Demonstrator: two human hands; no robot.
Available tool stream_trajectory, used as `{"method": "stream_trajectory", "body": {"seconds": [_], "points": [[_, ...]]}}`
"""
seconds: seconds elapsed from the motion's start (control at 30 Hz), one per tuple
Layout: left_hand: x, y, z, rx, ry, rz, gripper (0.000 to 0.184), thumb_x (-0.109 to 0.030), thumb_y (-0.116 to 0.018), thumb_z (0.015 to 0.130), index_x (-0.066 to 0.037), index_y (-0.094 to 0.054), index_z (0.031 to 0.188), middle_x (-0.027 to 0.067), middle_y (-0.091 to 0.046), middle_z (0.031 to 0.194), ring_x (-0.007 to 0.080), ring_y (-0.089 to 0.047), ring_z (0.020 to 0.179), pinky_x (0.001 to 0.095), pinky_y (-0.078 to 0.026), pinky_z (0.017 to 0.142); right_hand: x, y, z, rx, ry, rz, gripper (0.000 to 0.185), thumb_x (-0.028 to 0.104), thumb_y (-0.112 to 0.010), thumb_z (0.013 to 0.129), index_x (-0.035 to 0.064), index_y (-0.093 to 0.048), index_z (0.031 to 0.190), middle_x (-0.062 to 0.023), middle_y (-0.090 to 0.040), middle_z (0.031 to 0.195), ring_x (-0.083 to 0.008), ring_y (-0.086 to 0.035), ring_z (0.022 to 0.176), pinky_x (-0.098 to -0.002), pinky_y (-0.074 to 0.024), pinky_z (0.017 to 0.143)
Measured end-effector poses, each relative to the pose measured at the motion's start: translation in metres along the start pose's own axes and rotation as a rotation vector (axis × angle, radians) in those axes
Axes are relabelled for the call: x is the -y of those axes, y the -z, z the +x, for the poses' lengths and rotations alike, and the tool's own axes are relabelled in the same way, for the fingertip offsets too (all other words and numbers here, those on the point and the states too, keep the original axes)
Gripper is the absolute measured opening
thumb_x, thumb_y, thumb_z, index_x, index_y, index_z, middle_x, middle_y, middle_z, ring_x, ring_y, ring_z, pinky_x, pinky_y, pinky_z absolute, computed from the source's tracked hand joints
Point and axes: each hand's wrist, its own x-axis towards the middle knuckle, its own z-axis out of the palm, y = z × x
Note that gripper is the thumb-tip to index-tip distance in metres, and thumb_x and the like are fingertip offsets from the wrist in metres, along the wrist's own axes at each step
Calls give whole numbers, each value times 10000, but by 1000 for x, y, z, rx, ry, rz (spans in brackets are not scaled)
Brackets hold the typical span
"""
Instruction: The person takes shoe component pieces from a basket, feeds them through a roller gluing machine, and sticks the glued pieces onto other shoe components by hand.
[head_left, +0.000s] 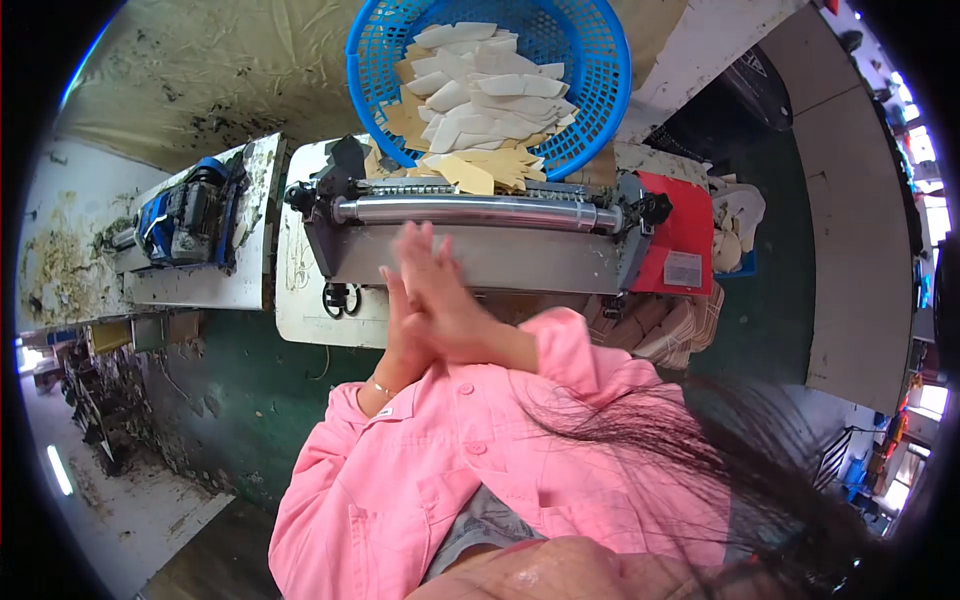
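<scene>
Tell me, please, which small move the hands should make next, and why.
Probably move the right hand off the left hand toward the yellowish pieces: the hands are together with nothing visible held, and those pieces lie just beyond the metal roller.

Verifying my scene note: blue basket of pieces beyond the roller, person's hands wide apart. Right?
Hands are wrong: the head view shows the left hand and right hand together. The blue basket of pieces is beyond the roller.

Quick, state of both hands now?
Left hand: open, fingers extended; no held object visible.
Right hand: open, blurred, against the left; no held object visible.
</scene>
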Motion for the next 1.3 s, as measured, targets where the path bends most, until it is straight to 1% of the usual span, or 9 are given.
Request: {"method": "stream_trajectory", "body": {"seconds": [0.33,0.5,0.57,0.6,0.77,0.97,1.1,1.23,1.3], "points": [[-41,51,-72,-437,-430,229,705,-530,-258,1059,-64,-143,1576,92,-167,1639,222,-176,1503,384,-146,1220,23,-157,44,428,-71,413,965,701,-189,974,-56,-17,1547,-256,0,1629,-375,12,1521,-592,-41,1189],[-89,133,-133,-711,-601,52,671,-513,-261,1057,-118,-138,1586,93,-100,1658,248,-85,1530,428,-79,1239,94,-206,7,611,-117,221,843,604,-371,949,40,-178,1546,-273,-164,1588,-513,-131,1444,-694,-145,1109],[-63,148,-163,-40,-875,89,661,-499,-283,1049,-163,-118,1593,27,-117,1663,260,-114,1526,459,-83,1233,121,-220,-12,653,-116,110,830,586,-459,922,87,-234,1545,-277,-215,1570,-571,-170,1409,-738,-168,1073],[-61,113,-168,-310,-777,-47,654,-485,-282,1052,-162,-110,1593,18,-118,1663,255,-125,1524,455,-100,1231,132,-226,-24,670,-116,54,825,577,-503,908,111,-261,1544,-278,-240,1562,-600,-190,1391,-761,-179,1055],[-70,116,-215,-630,-587,-79,621,-523,-277,1053,-214,-179,1582,19,-212,1636,282,-214,1497,469,-251,1197,87,-298,-45,598,441,7,682,415,-391,1019,-29,-247,1516,-349,-197,1558,-499,-189,1459,-675,-225,1105],[-114,182,-271,-562,-642,-113,776,-669,-275,988,-264,-12,1596,109,1,1663,423,-119,1498,668,-178,1154,155,-276,-86,755,710,254,596,475,-454,965,234,-411,1508,-150,-239,1621,-443,-165,1487,-730,-30,1108],[-109,181,-328,-266,-564,-801,762,-697,-324,958,-269,-206,1578,92,-229,1620,391,-197,1483,656,-209,1147,124,-330,-75,803,282,-51,667,534,-428,961,238,-313,1547,-131,-165,1644,-412,-151,1496,-788,-43,1056],[-131,138,-332,-827,-807,440,788,-689,-267,977,-173,-242,1573,90,-158,1651,312,-118,1522,528,-94,1205,88,-365,-99,906,-972,739,836,751,-242,946,231,-142,1592,-101,-54,1666,-323,-44,1527,-660,-26,1158],[-99,166,-324,-752,-747,798,775,-631,-257,1008,-72,-279,1545,145,-192,1634,330,-128,1518,468,-104,1211,108,-372,-118,960,-1031,1291,856,764,-231,940,216,-150,1593,-100,-122,1656,-281,-139,1504,-536,-132,1181]]}}
